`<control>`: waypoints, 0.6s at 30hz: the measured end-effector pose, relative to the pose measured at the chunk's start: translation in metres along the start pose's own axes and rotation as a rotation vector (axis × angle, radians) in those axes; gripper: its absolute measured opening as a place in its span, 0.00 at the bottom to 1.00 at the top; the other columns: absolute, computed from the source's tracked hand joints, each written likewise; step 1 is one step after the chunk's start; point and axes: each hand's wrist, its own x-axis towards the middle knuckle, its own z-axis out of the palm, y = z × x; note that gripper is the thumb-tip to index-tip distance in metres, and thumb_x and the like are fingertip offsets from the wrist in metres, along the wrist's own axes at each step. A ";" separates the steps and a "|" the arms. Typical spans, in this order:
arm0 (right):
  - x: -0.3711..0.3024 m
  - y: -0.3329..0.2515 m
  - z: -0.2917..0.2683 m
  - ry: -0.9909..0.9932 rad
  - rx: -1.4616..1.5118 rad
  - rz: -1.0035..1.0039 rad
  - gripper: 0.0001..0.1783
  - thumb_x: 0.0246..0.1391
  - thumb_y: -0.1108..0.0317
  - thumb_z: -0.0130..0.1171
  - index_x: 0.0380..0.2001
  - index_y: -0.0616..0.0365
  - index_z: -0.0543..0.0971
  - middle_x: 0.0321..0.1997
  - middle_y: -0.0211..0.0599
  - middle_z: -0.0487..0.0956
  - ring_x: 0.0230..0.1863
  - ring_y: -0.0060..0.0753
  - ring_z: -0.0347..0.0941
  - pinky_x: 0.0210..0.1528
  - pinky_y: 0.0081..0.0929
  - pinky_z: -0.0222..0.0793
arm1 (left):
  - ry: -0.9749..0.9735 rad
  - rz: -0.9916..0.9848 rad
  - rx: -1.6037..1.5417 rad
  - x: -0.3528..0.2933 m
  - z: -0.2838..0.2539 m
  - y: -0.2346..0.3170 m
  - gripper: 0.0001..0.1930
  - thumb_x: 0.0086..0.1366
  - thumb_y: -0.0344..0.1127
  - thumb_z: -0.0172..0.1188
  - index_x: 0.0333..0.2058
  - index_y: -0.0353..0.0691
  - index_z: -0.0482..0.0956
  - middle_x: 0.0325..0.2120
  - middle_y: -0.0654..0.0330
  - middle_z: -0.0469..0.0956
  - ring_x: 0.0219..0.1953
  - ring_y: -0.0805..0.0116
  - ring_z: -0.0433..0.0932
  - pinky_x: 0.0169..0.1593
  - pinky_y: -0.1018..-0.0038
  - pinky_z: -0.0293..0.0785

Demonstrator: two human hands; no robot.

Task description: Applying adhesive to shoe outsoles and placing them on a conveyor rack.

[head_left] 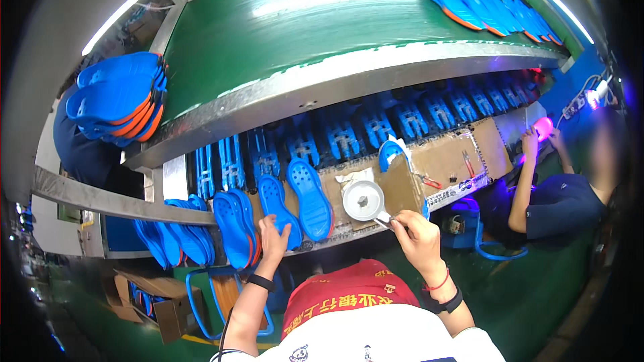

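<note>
My left hand (274, 240) lies over the near end of a blue insole (274, 200), thumb and fingers spread apart. Just right of it, flat on the bench, rests a second blue insole (310, 194) with small holes at its far end. My right hand (417, 236) pinches a thin tool with a pale end (384, 217) at the rim of a white bowl (354, 213). A small grey lump (363, 201) shows inside the bowl. The tool's exact kind cannot be made out.
Stacked blue insoles with orange undersides (235, 231) stand left of my left hand. Red-handled pliers (429, 182) lie on cardboard (446, 154) at right. Behind runs a green conveyor belt (282, 47) with a metal edge. A co-worker (557, 201) sits at right holding something glowing pink.
</note>
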 end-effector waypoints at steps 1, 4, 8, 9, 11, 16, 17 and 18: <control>0.001 -0.002 0.003 -0.011 0.002 0.001 0.05 0.47 0.76 0.63 0.28 0.62 0.77 0.30 0.41 0.80 0.29 0.42 0.78 0.30 0.28 0.73 | -0.001 -0.011 0.000 -0.003 0.001 -0.002 0.29 0.54 0.37 0.67 0.51 0.32 0.66 0.45 0.46 0.69 0.44 0.53 0.72 0.48 0.63 0.69; 0.001 -0.007 0.013 -0.064 0.005 0.028 0.05 0.47 0.76 0.63 0.29 0.62 0.77 0.30 0.42 0.79 0.28 0.42 0.78 0.29 0.29 0.73 | -0.150 -0.001 -0.147 -0.005 0.012 0.010 0.28 0.55 0.41 0.67 0.50 0.33 0.68 0.38 0.51 0.75 0.32 0.58 0.76 0.37 0.65 0.73; -0.001 -0.010 0.018 -0.078 -0.002 0.036 0.05 0.48 0.76 0.63 0.29 0.61 0.77 0.30 0.42 0.79 0.28 0.42 0.78 0.29 0.29 0.73 | -0.147 0.094 -0.063 0.006 0.022 0.018 0.19 0.54 0.41 0.68 0.39 0.31 0.79 0.30 0.52 0.78 0.29 0.57 0.77 0.36 0.65 0.73; -0.001 -0.010 0.019 -0.076 0.001 0.040 0.05 0.48 0.76 0.63 0.29 0.61 0.77 0.30 0.42 0.79 0.29 0.42 0.78 0.29 0.29 0.73 | -0.151 0.092 -0.064 0.011 0.023 0.017 0.19 0.54 0.41 0.68 0.39 0.31 0.79 0.30 0.52 0.78 0.29 0.57 0.77 0.36 0.65 0.73; -0.002 -0.010 0.022 -0.079 0.009 0.044 0.05 0.48 0.76 0.63 0.29 0.61 0.77 0.30 0.42 0.79 0.29 0.42 0.78 0.29 0.29 0.73 | -0.304 0.054 -0.085 0.018 0.021 0.013 0.18 0.56 0.37 0.65 0.39 0.30 0.76 0.27 0.52 0.78 0.29 0.58 0.78 0.35 0.64 0.73; -0.003 -0.011 0.025 -0.087 0.019 0.052 0.05 0.47 0.76 0.64 0.29 0.61 0.78 0.30 0.42 0.80 0.30 0.42 0.79 0.31 0.29 0.74 | -0.162 -0.152 -0.411 0.018 0.017 -0.002 0.15 0.59 0.34 0.59 0.42 0.31 0.69 0.26 0.51 0.77 0.28 0.64 0.78 0.31 0.68 0.73; -0.003 -0.010 0.025 -0.085 0.015 0.057 0.05 0.47 0.76 0.64 0.29 0.61 0.78 0.30 0.42 0.80 0.30 0.42 0.79 0.31 0.29 0.74 | -0.088 -0.119 -0.357 0.017 0.008 0.007 0.15 0.61 0.32 0.57 0.43 0.31 0.67 0.27 0.51 0.77 0.29 0.66 0.77 0.30 0.70 0.74; -0.003 -0.010 0.026 -0.087 0.024 0.056 0.05 0.47 0.76 0.64 0.29 0.61 0.78 0.30 0.42 0.80 0.30 0.42 0.79 0.31 0.29 0.74 | -0.095 -0.117 -0.358 0.010 0.001 0.016 0.15 0.61 0.32 0.57 0.43 0.31 0.67 0.27 0.51 0.77 0.29 0.66 0.77 0.30 0.70 0.74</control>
